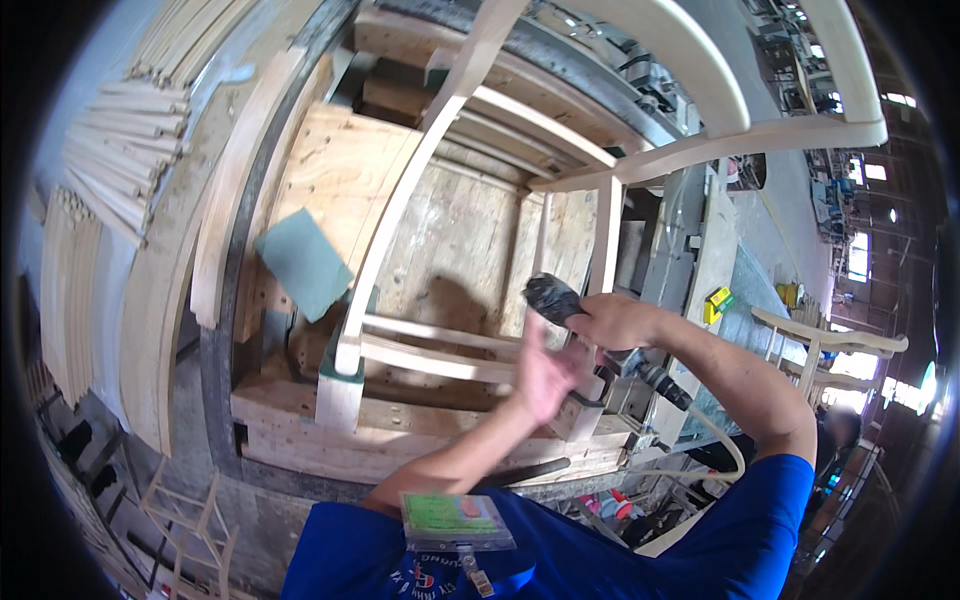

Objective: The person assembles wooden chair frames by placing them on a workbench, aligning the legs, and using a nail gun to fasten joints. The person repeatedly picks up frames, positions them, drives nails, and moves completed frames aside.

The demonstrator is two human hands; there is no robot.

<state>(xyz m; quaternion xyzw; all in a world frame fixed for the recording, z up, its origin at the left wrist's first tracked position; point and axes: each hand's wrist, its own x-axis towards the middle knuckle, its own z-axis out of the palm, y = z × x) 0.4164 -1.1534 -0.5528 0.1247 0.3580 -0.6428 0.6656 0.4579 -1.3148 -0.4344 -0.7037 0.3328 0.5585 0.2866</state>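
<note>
- Chair frame (470,200) of pale unfinished wood lies on the desk (300,440), its curved back rails reaching toward the top of the view and its lower rungs close to the person.
- Right hand (615,322): the grip is wrapped around a dark power tool (560,300), whose nose points up and left, just beside the upright leg (605,235) of the frame. A hose or cable fitting (662,385) trails from the tool's rear below the forearm.
- Left hand (545,378): blurred, fingers spread and holding nothing; it lies over the near end of the lower rungs (430,350). Whether it touches the wood cannot be told.
- Progress, as judged: the frame is already assembled, with legs, rungs and back joined. The wood remains bare, with no finish, seat or padding visible, so surface work and fitting appear to be outstanding. What the tool is doing at the leg cannot be told.
- Desk: built of rough plywood panels and heavy timber blocks. A grey-green rectangular sheet (303,262) lies on it to the left of the frame.
- Left surroundings: bundles of thin wooden slats (125,150) and long curved boards (225,190) lean beside the desk.
- Right surroundings: another pale chair frame (825,345) stands near a small yellow-green box (717,300); a workshop hall with machinery and bright windows lies beyond.
</note>
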